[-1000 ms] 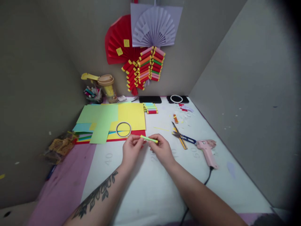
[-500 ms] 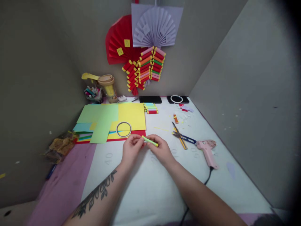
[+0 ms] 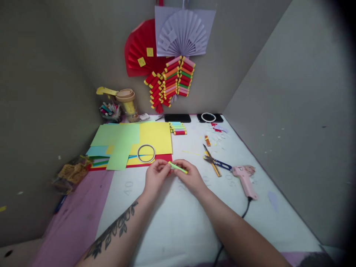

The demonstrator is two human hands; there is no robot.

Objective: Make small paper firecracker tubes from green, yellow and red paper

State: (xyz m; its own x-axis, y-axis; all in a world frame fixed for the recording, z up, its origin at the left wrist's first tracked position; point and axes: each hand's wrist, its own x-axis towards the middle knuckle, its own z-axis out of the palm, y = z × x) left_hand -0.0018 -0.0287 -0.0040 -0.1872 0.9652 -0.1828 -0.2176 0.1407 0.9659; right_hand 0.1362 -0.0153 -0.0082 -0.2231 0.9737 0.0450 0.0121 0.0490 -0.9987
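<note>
A small green paper roll [image 3: 178, 168] with yellow ends is held between both hands, a little above the table. My left hand [image 3: 157, 174] pinches it near its left end, and my right hand [image 3: 188, 174] has its fingers closed about the right part. The undersides of the fingers are hidden. Just beyond my left hand, a ring of tape [image 3: 146, 154] lies on coloured paper sheets [image 3: 155, 137]. Past the hands sits a row of finished paper rolls [image 3: 178, 128] in several colours with yellow ends.
To the right lie scissors [image 3: 221, 164] across a yellow cutter [image 3: 215, 168], and a pink glue gun [image 3: 245, 181] with a black cable. Phones [image 3: 178, 118], a cup [image 3: 130, 107] and a pen holder [image 3: 110, 112] stand along the back. Paper fans [image 3: 140, 48] hang on the wall.
Almost nothing differs. Both hands keep the green roll in nearly the same place, with only a very slight shift of the view.
</note>
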